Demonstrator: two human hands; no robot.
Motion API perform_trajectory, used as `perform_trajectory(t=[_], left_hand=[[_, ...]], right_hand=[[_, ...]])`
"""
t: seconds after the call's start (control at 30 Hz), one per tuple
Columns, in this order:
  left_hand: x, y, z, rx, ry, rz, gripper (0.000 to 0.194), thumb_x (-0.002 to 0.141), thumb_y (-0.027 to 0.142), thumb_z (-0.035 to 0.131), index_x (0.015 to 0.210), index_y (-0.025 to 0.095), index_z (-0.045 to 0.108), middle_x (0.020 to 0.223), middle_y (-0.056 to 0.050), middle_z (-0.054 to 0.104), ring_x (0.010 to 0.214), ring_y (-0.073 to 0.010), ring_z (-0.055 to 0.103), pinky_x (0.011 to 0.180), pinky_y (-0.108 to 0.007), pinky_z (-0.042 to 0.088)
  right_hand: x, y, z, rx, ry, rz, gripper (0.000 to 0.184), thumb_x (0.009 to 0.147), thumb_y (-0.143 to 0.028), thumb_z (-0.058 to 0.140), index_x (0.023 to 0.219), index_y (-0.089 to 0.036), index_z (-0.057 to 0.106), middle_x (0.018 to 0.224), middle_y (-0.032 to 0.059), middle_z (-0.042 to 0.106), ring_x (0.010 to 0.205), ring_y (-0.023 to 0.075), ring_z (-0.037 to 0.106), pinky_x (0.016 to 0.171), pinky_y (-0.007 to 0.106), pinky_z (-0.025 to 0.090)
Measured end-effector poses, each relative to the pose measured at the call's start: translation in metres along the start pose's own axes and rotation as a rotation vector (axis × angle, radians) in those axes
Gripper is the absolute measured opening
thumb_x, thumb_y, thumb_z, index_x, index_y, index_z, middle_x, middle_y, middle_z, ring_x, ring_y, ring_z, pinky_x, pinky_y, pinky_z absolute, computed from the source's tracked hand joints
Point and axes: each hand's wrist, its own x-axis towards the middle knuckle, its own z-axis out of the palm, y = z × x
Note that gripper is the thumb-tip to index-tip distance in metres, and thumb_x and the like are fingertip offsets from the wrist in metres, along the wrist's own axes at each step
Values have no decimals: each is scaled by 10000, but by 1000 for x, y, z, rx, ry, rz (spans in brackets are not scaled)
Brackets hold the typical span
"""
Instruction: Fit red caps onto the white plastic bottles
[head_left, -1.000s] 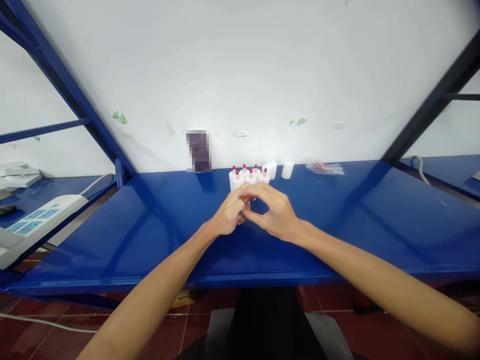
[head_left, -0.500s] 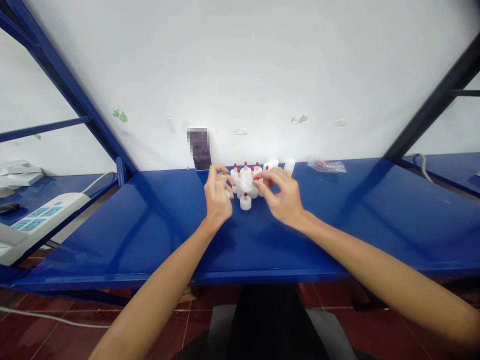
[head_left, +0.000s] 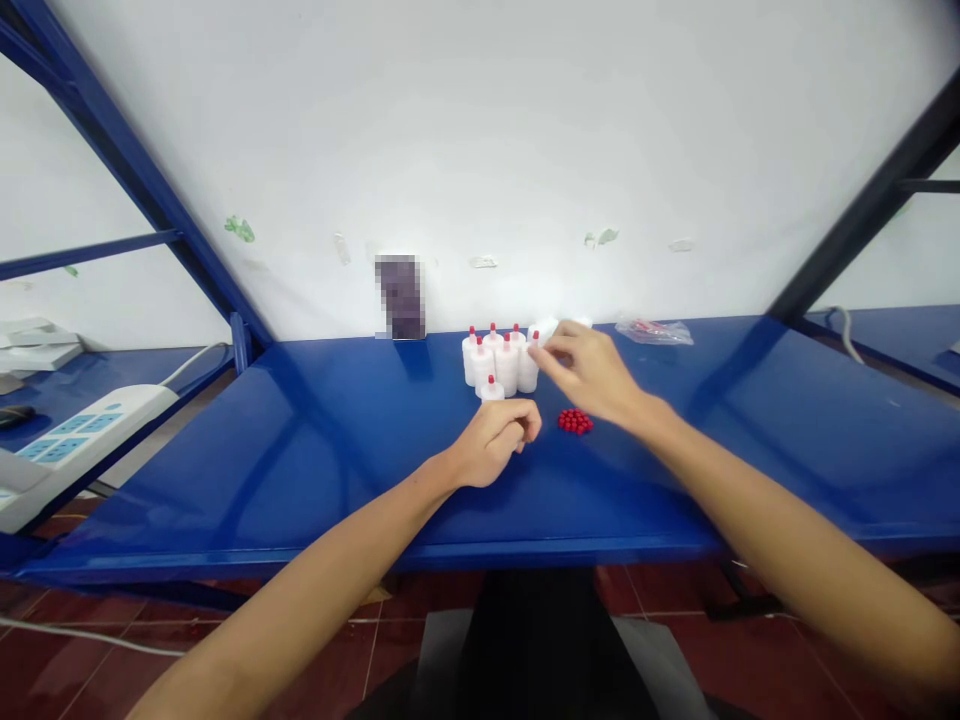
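Several white bottles with red tips, such as the bottle (head_left: 506, 368), stand upright in a tight group near the back of the table. One front bottle (head_left: 492, 390) stands nearer me, its lower part hidden behind my left hand (head_left: 496, 442). That hand is closed, its fingers curled under, and whatever they hold is out of sight. My right hand (head_left: 585, 368) hovers at the group's right side, thumb and fingertips drawn together beside a red-tipped bottle (head_left: 527, 372). Its fingers hide what, if anything, is pinched. A pile of small red caps (head_left: 575, 421) lies below it.
White containers (head_left: 545, 328) stand behind my right hand, partly covered. A clear plastic bag (head_left: 654, 332) with red bits lies by the wall. A phone (head_left: 405, 300) leans there on the left. Blue rack posts (head_left: 146, 140) frame the blue table (head_left: 337, 470); a power strip (head_left: 90, 440) is left.
My left hand has moved right and toward me, its fingers curling in. The right hand has shifted right and slightly back, uncovering the red cap pile and the bottles between.
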Motion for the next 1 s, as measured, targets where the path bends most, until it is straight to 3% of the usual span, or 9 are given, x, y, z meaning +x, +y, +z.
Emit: perform_trajectory(t=[0.07,0.17,0.27,0.33,0.43,0.6,0.83,0.93,1.0], left_hand=[[2,2,0,6,-41,-20,147,884,177,400,824,165,534,735,0,562,674,-119,509,666,-246,409],[5,5,0,87,-87,-19,191,957,298,444,879,168,559,853,-26,602,779,-142,542,744,-266,425],[5,6,2,225,-139,16,348,999,326,372,738,167,538,794,-28,582,760,-146,532,757,-277,404],[5,6,3,296,-122,26,415,1010,327,336,649,171,468,707,-13,523,683,-134,492,700,-278,374],[5,3,3,353,-10,-7,442,1011,340,331,604,176,383,629,11,450,585,-114,420,624,-284,317],[4,3,1,397,94,-30,463,1004,343,334,571,179,331,557,22,416,524,-103,354,584,-289,270],[4,3,1,328,147,-79,547,1018,387,297,549,174,484,526,-3,522,517,-115,460,606,-272,354],[4,3,2,215,139,-121,585,1027,431,279,540,171,471,514,-3,518,500,-106,466,597,-263,373],[5,2,3,110,140,-127,534,1022,462,290,591,176,425,523,12,490,501,-98,442,573,-252,362]], right_hand=[[3,11,-21,-83,-159,49,436,939,-416,494,575,-186,564,705,58,619,632,173,530,640,328,358],[3,29,-44,-142,-535,210,413,880,-431,543,539,-202,503,541,15,540,546,162,500,573,323,336],[-2,44,-51,-57,-786,312,177,798,-370,619,744,-202,606,631,16,643,576,180,579,554,313,391],[-6,51,-49,53,-862,317,212,740,-295,647,931,-204,635,761,34,713,618,192,639,559,307,447],[-10,57,-43,156,-876,263,361,692,-225,648,1052,-213,653,899,57,739,613,187,667,534,299,487],[-7,46,-38,149,-838,168,265,701,-169,651,958,-206,700,824,45,734,661,190,673,573,285,499],[-5,48,-35,113,-834,169,148,732,-160,640,829,-191,748,773,39,755,695,192,688,628,285,507],[-5,51,-33,19,-731,149,150,729,-145,633,810,-184,754,732,35,747,656,187,677,624,298,514],[-5,44,-32,31,-550,119,143,742,-153,629,817,-182,748,757,41,752,673,188,684,663,315,534]])
